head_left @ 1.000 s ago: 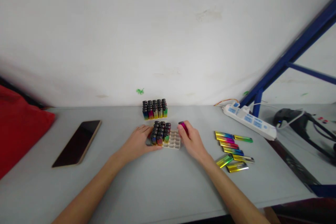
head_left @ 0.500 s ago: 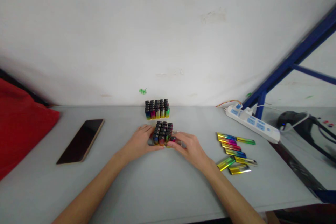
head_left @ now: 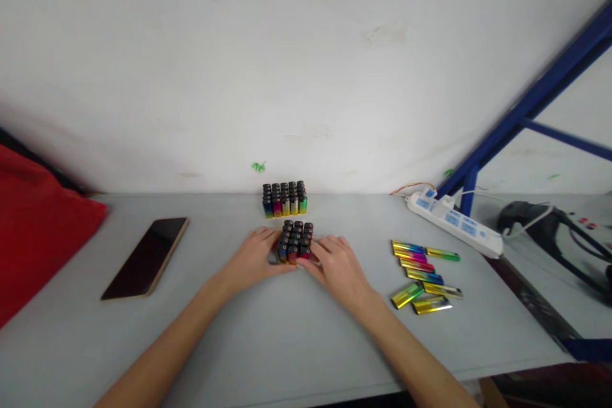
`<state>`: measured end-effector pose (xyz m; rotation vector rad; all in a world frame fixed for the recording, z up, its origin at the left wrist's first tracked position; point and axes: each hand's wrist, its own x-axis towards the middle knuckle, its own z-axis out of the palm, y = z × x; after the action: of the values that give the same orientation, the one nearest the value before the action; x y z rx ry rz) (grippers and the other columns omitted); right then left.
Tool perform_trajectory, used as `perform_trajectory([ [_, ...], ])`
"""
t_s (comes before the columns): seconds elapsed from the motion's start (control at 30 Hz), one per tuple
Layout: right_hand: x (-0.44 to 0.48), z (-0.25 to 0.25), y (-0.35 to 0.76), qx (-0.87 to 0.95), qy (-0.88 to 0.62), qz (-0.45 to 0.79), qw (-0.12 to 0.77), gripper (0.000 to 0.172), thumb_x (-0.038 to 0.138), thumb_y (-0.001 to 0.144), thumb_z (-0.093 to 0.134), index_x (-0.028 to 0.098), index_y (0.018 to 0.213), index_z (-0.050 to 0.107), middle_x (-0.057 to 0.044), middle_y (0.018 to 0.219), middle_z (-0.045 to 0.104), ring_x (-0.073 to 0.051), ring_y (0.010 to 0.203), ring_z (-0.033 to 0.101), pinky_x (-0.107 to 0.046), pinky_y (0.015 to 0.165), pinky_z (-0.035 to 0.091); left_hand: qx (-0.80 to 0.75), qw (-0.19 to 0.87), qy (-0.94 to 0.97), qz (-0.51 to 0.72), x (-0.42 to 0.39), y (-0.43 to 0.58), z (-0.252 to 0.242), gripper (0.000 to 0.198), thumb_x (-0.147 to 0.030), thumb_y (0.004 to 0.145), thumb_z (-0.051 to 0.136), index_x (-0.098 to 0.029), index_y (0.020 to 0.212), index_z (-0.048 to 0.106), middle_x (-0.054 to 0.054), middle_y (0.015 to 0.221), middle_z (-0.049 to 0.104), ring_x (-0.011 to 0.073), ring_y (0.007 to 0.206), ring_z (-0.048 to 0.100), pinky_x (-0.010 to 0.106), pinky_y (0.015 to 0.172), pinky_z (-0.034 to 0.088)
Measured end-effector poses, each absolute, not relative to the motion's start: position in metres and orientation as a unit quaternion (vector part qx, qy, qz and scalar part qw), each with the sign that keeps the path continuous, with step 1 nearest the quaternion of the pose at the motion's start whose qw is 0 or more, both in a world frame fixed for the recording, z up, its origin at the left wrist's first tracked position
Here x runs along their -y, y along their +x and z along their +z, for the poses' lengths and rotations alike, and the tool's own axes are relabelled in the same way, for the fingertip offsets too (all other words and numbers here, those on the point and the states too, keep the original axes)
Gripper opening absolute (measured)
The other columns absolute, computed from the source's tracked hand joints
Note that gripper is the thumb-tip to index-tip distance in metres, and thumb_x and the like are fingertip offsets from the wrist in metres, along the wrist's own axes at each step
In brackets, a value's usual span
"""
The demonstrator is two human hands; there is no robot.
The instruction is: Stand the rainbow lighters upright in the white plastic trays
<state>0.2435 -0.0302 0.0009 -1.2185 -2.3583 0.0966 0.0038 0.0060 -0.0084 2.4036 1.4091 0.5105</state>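
A tight block of upright lighters (head_left: pixel 295 239) with black tops stands in the middle of the table, in what looks like a clear holder mostly hidden by my fingers. My left hand (head_left: pixel 255 256) is closed around its left side, thumb along the front. At the front right corner, the fingers and thumb of my right hand (head_left: pixel 337 268) grip a pink lighter (head_left: pixel 305 253), which stands flush with the front row. Just behind is a second block of upright lighters (head_left: pixel 285 201) in shiny colours. Several loose lighters (head_left: pixel 414 257) lie flat to the right of my right hand.
A dark-screened phone (head_left: pixel 146 258) lies on the grey table (head_left: pixel 229 357) at left, near a red cloth-like item (head_left: pixel 43 229). At the right are a white power strip (head_left: pixel 454 223), a black device with a cable (head_left: pixel 535 223) and a blue metal frame (head_left: pixel 502 134). A wall stands behind.
My right hand has moved slightly left, bringing the pink lighter from beside the block into its front right corner. The left hand stays in place. The camera view has shifted a little.
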Motion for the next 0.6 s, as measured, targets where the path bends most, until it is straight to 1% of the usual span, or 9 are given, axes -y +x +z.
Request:
perform_trajectory([
  [0.07, 0.029, 0.003, 0.243, 0.865, -0.443, 0.041, 0.233, 0.033, 0.047, 0.106, 0.065, 0.018, 0.091, 0.071, -0.01, 0.09, 0.076, -0.026, 0.089, 0.069, -0.038, 0.081, 0.045, -0.486, 0.156, 0.839, 0.188, -0.006, 0.003, -0.009, 0.057, -0.067, 0.082, 0.08, -0.021, 0.116, 0.071, 0.012, 0.121, 0.078, 0.0351, 0.114, 0.071, 0.048, 0.105, 0.051],
  [0.17, 0.031, 0.007, 0.253, 0.861, -0.435, 0.093, 0.247, 0.036, 0.05, 0.106, 0.065, 0.019, 0.089, 0.07, -0.007, 0.087, 0.075, -0.023, 0.084, 0.069, -0.037, 0.082, 0.044, -0.481, 0.154, 0.84, 0.197, -0.008, 0.002, -0.012, 0.06, -0.069, 0.084, 0.077, -0.021, 0.119, 0.071, 0.012, 0.121, 0.078, 0.035, 0.114, 0.071, 0.048, 0.106, 0.051],
  [0.23, 0.034, 0.01, 0.273, 0.841, -0.457, 0.118, 0.263, 0.035, 0.048, 0.108, 0.062, 0.02, 0.088, 0.069, -0.005, 0.085, 0.074, -0.022, 0.081, 0.069, -0.037, 0.083, 0.045, -0.481, 0.149, 0.841, 0.199, -0.009, 0.001, -0.015, 0.062, -0.07, 0.083, 0.078, -0.021, 0.12, 0.072, 0.012, 0.12, 0.078, 0.0349, 0.114, 0.071, 0.048, 0.107, 0.052],
  [0.3, 0.037, 0.011, 0.306, 0.815, -0.492, 0.118, 0.281, 0.032, 0.043, 0.111, 0.056, 0.021, 0.092, 0.07, -0.005, 0.088, 0.074, -0.022, 0.084, 0.069, -0.038, 0.085, 0.047, -0.482, 0.145, 0.841, 0.197, -0.01, 0.0, -0.016, 0.064, -0.072, 0.081, 0.078, -0.022, 0.121, 0.072, 0.012, 0.121, 0.078, 0.0349, 0.114, 0.071, 0.047, 0.107, 0.052],
  [0.37, 0.041, 0.01, 0.348, 0.79, -0.526, 0.104, 0.298, 0.028, 0.039, 0.112, 0.051, 0.022, 0.102, 0.071, -0.008, 0.098, 0.074, -0.025, 0.093, 0.07, -0.04, 0.088, 0.051, -0.483, 0.144, 0.842, 0.19, -0.01, -0.001, -0.016, 0.066, -0.072, 0.082, 0.078, -0.022, 0.123, 0.072, 0.012, 0.122, 0.078, 0.035, 0.115, 0.07, 0.048, 0.107, 0.052],
  [0.43, 0.044, 0.005, 0.394, 0.76, -0.568, 0.071, 0.309, 0.03, 0.039, 0.112, 0.046, 0.023, 0.112, 0.071, -0.012, 0.11, 0.074, -0.028, 0.104, 0.071, -0.043, 0.095, 0.054, -0.482, 0.144, 0.845, 0.182, -0.01, -0.001, -0.015, 0.066, -0.072, 0.083, 0.076, -0.021, 0.124, 0.071, 0.012, 0.123, 0.078, 0.0356, 0.115, 0.07, 0.049, 0.108, 0.052],
  [0.53, 0.048, -0.009, 0.455, 0.738, -0.609, 0.021, 0.291, 0.038, 0.045, 0.109, 0.046, 0.022, 0.128, 0.07, -0.017, 0.129, 0.071, -0.033, 0.124, 0.065, -0.051, 0.112, 0.05, -0.479, 0.144, 0.846, 0.182, -0.01, 0.0, -0.014, 0.065, -0.072, 0.083, 0.077, -0.021, 0.122, 0.072, 0.012, 0.121, 0.078, 0.0363, 0.115, 0.07, 0.049, 0.108, 0.051],
  [0.6, 0.049, -0.019, 0.482, 0.737, -0.622, 0.015, 0.266, 0.044, 0.047, 0.108, 0.044, 0.022, 0.134, 0.069, -0.017, 0.138, 0.069, -0.034, 0.13, 0.063, -0.054, 0.115, 0.048, -0.478, 0.146, 0.847, 0.182, -0.011, 0.0, -0.013, 0.064, -0.071, 0.083, 0.077, -0.02, 0.121, 0.072, 0.012, 0.121, 0.078, 0.0361, 0.115, 0.07, 0.048, 0.108, 0.051],
])
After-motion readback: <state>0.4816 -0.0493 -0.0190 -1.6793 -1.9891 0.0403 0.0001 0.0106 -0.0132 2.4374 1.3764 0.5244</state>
